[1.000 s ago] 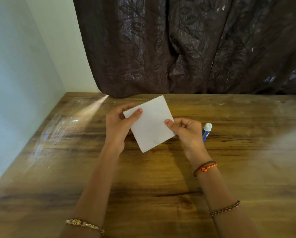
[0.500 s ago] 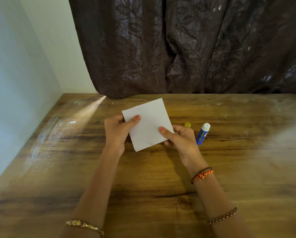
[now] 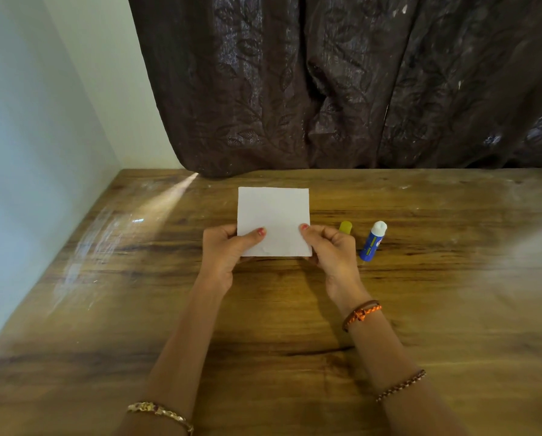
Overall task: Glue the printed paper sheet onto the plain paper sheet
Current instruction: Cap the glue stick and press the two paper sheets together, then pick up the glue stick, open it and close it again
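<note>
A white square paper sheet [image 3: 274, 215] is held up over the wooden table, its blank side facing me. My left hand [image 3: 224, 250] pinches its lower left corner and my right hand [image 3: 329, 250] pinches its lower right corner, thumbs on top. No print shows, and I cannot tell whether a second sheet lies behind it. A blue glue stick [image 3: 372, 243] with its white tip uncovered lies on the table just right of my right hand. Its yellow cap [image 3: 345, 227] sits between the hand and the stick.
The wooden table [image 3: 294, 309] meets a pale wall [image 3: 27, 184] on the left. A dark patterned curtain [image 3: 342, 83] hangs along the table's far edge.
The paper has turned from a tilted, diamond-like position to square and level. Both hands have slid down to its lower corners, and the yellow cap has come into sight.
</note>
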